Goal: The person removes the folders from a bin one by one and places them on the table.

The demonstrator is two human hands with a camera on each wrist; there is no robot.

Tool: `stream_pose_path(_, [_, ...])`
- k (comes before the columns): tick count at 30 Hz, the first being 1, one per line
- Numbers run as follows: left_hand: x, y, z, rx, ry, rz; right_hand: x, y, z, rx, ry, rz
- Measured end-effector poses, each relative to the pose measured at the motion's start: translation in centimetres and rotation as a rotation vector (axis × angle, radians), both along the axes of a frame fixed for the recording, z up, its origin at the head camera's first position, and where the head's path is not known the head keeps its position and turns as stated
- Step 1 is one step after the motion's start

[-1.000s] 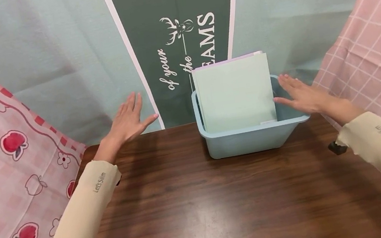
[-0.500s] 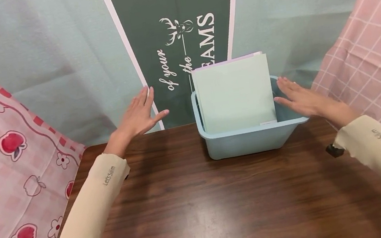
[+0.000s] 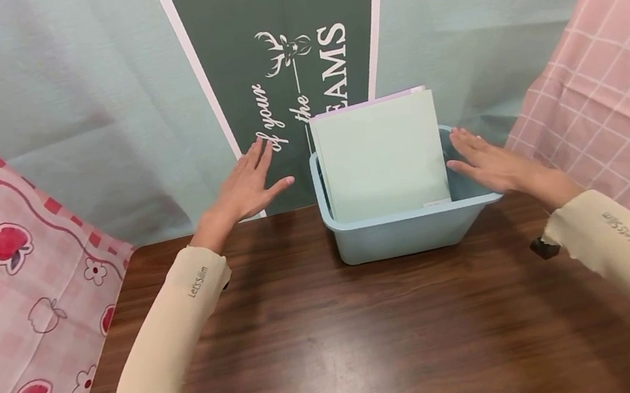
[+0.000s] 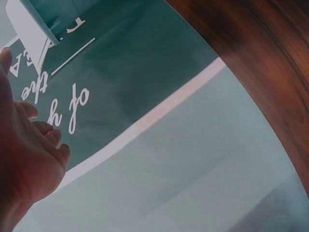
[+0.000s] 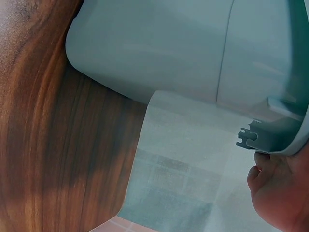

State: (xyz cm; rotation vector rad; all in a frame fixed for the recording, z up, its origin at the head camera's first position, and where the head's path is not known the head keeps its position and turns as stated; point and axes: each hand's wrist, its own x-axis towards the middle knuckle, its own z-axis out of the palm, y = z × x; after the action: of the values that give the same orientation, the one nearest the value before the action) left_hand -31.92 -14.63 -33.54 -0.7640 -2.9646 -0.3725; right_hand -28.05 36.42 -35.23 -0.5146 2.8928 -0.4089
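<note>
A light blue plastic bin [image 3: 405, 235] stands at the back of the table. Several pale green sheets or folders [image 3: 382, 157] lean upright in it, with a lilac one [image 3: 362, 104] showing behind them. My right hand [image 3: 491, 161] is over the bin's right end with straight fingers, thumb toward the green sheets. In the right wrist view its fingers [image 5: 263, 169] are right at the bin's rim [image 5: 294, 147]. My left hand [image 3: 247, 189], fingers straight and thumb spread, is in the air left of the bin. Nothing is in the left hand.
The dark brown wooden table [image 3: 335, 341] spreads in front of the bin. A grey-green cloth with white lettering [image 3: 282, 46] hangs behind it. Pink patterned cloths hang at the left [image 3: 10, 266] and right [image 3: 625, 79].
My left hand has moved right, toward the bin. The right hand stays by the bin's right end. The whole head view has shifted slightly, and the bin looks unmoved.
</note>
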Motion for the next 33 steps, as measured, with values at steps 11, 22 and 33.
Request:
stream_pose_path(11, [-0.8, 2.3, -0.7, 0.03, 0.007, -0.047, 0.0, 0.0, -0.2, -0.013, -0.002, -0.01])
stream_pose_path(22, [-1.7, 5.0, -1.2, 0.048, 0.035, -0.107, 0.2, -0.1, -0.3, -0.043, 0.019, -0.014])
stream_pose_path(33, [-2.4, 7.5, -1.2, 0.05, 0.033, -0.105, 0.3, -0.1, -0.5, -0.045, 0.017, -0.026])
